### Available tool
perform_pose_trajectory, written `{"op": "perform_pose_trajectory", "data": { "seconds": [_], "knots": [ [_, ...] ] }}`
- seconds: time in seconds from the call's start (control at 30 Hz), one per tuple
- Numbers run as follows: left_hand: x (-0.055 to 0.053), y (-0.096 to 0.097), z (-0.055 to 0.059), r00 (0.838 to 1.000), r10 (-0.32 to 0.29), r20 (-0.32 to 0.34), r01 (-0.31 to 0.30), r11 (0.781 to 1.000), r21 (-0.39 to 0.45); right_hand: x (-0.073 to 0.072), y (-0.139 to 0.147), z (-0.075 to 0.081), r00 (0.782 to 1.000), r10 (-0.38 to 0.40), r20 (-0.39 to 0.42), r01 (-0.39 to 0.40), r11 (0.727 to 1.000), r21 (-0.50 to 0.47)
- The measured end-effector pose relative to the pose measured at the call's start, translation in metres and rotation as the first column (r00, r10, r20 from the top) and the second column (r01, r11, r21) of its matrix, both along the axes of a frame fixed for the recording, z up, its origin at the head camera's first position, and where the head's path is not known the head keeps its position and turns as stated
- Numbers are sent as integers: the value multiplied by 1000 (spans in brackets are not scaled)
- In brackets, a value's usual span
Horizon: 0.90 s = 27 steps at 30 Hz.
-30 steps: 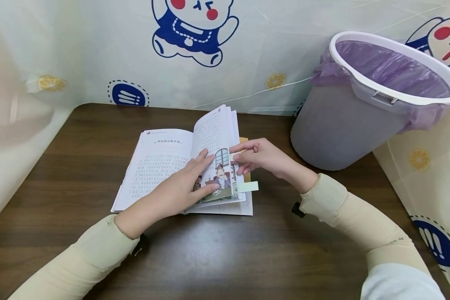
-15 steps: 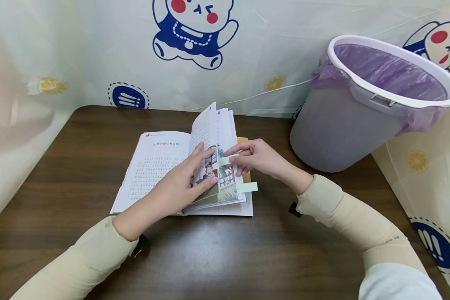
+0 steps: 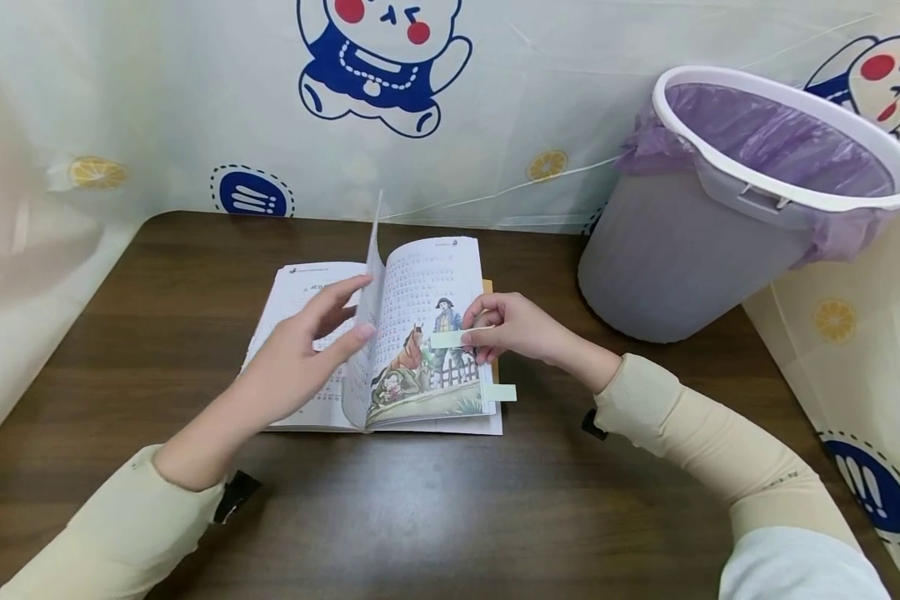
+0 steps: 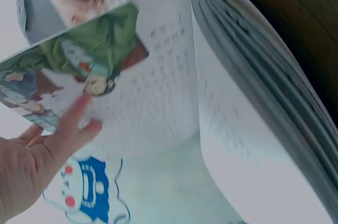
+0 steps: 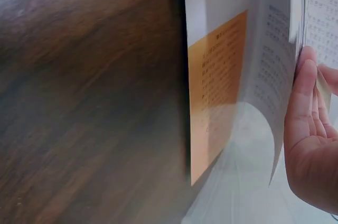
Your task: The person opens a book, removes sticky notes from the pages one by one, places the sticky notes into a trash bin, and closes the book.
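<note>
An open illustrated book lies on the table, with one page standing nearly upright near its middle. My left hand touches that page from the left with relaxed fingers; in the left wrist view, fingertips rest against its picture side. My right hand pinches a pale green sticky tab over the picture of a horse and a standing figure. A second pale green sticky tab sticks out from the book's lower right edge. In the right wrist view, the right hand is beside the page edges.
A grey bin with a purple liner stands at the back right. The brown table extends in front of the book, and a patterned curtain hangs behind. An orange flap shows under the book's right pages.
The illustrated page has swung leftward to upright, uncovering the horse picture. My left hand has moved left with it. My right hand has shifted slightly downward, still pinching the sticky tab.
</note>
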State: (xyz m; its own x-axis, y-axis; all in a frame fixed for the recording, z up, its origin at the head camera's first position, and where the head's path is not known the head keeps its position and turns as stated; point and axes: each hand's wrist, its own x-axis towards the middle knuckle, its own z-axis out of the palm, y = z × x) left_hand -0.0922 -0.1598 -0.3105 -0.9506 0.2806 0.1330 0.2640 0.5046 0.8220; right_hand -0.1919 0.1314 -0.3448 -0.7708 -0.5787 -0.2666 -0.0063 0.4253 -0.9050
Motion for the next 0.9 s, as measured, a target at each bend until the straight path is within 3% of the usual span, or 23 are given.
{"op": "perform_pose_trajectory", "data": {
  "seconds": [0.33, 0.53, 0.63, 0.73, 0.9],
  "knots": [
    [7, -50, 6, 984, 136, 112, -134, 991, -21, -1, 1, -11, 998, 37, 49, -40, 998, 44],
    [7, -84, -6, 969, 158, 191, -144, 986, -89, -1, -1, -21, 996, 26, 81, -32, 997, 68],
    [7, -100, -15, 957, 166, 240, -129, 978, -163, -2, -1, -25, 995, 31, 94, -39, 996, 85],
    [5, -112, -23, 946, 173, 273, -88, 951, -298, -3, -2, -26, 995, 35, 93, -42, 996, 82],
    [-2, -122, -36, 941, 120, 316, 55, 868, -493, -5, -5, -24, 996, 33, 78, -38, 997, 64]
  ]
}}
